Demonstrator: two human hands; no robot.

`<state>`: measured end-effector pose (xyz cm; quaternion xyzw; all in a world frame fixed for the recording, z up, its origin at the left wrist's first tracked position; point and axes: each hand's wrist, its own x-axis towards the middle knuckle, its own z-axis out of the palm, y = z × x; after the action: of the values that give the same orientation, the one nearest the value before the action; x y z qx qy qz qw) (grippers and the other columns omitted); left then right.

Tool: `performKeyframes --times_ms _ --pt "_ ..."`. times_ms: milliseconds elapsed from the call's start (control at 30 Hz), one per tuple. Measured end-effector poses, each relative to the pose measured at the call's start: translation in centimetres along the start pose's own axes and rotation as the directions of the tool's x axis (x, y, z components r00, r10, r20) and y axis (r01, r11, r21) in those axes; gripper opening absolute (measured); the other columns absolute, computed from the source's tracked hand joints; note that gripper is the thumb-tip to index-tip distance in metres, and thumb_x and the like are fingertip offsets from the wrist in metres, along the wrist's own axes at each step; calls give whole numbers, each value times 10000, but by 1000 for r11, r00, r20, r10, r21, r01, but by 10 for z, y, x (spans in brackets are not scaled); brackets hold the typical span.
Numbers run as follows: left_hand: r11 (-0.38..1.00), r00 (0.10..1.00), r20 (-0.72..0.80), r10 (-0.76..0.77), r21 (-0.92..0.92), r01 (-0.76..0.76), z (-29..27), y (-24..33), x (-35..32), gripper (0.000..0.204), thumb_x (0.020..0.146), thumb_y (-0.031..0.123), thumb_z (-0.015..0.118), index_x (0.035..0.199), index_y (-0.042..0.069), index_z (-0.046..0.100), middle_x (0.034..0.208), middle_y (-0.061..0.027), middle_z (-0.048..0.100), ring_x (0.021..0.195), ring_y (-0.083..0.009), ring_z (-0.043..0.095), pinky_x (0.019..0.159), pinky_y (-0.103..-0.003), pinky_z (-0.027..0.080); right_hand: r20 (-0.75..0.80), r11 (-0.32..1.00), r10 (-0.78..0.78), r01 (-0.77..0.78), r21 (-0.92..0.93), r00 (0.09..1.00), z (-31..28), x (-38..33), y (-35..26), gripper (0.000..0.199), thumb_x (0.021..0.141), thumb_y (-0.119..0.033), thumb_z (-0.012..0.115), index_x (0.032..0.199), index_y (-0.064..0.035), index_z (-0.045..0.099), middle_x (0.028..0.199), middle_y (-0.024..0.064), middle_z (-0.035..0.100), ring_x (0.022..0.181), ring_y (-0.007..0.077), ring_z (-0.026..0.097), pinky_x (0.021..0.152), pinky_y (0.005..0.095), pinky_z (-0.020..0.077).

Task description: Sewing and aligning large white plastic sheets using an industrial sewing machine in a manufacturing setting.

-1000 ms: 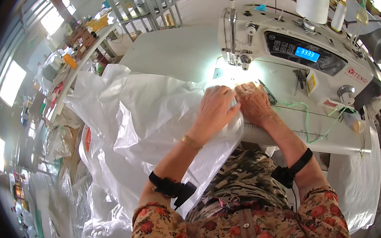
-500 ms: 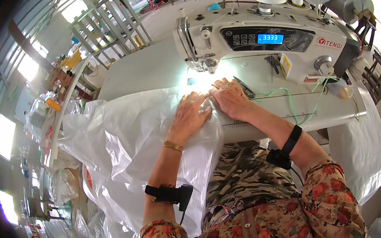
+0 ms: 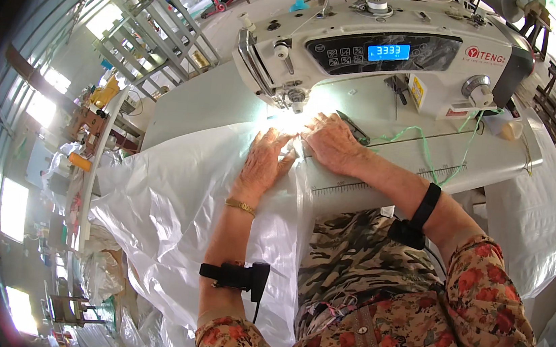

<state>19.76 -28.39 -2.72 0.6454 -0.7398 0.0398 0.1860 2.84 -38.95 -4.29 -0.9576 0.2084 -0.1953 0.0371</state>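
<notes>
White sheet (image 3: 175, 183) lies under the left grip (image 3: 265, 161), spreading out leftward.

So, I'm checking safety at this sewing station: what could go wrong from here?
Both hands, left and right, are close under the sewing machine's lit head; a finger might get caught if it runs. Glare there hides the needle area.

The white sheet hangs off the table and is creased, so its weight could pull it askew.

The dark tool beside the right hand might get knocked.
</notes>
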Motion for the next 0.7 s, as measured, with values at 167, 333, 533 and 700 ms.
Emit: performKeyframes --times_ms 167,333,533,700 --pt "998 998 48 27 59 -30 5 -22 8 345 923 301 543 1192 102 625 1177 -188 594 1176 -348 512 1097 -465 341 9 996 47 -48 75 999 10 3 4 214 875 -200 520 871 -39 661 893 191 657 958 319 615 912 477 430" --pt "994 996 31 85 60 -87 7 -26 12 328 940 303 533 1174 95 634 1145 -173 618 1182 -340 516 1107 -464 335 -143 880 259 -172 444 955 -3 17 12 325 916 -283 564 982 15 676 924 235 675 900 357 649 897 451 464" --pt "995 997 9 71 70 -71 11 -24 16 300 923 251 545 1140 63 633 1154 -175 605 1170 -342 513 1093 -476 341 -206 693 480 -224 685 853 1 21 19 424 904 -327 644 1098 50 660 1002 267 668 946 387 653 842 395 506" --pt "988 988 -30 151 42 -150 3 -26 8 301 824 98 570 1121 68 606 1114 -172 578 1127 -358 513 1083 -499 338 -131 642 484 -250 724 865 0 25 15 428 897 -337 654 1086 46 669 1037 267 662 995 376 646 873 394 497"
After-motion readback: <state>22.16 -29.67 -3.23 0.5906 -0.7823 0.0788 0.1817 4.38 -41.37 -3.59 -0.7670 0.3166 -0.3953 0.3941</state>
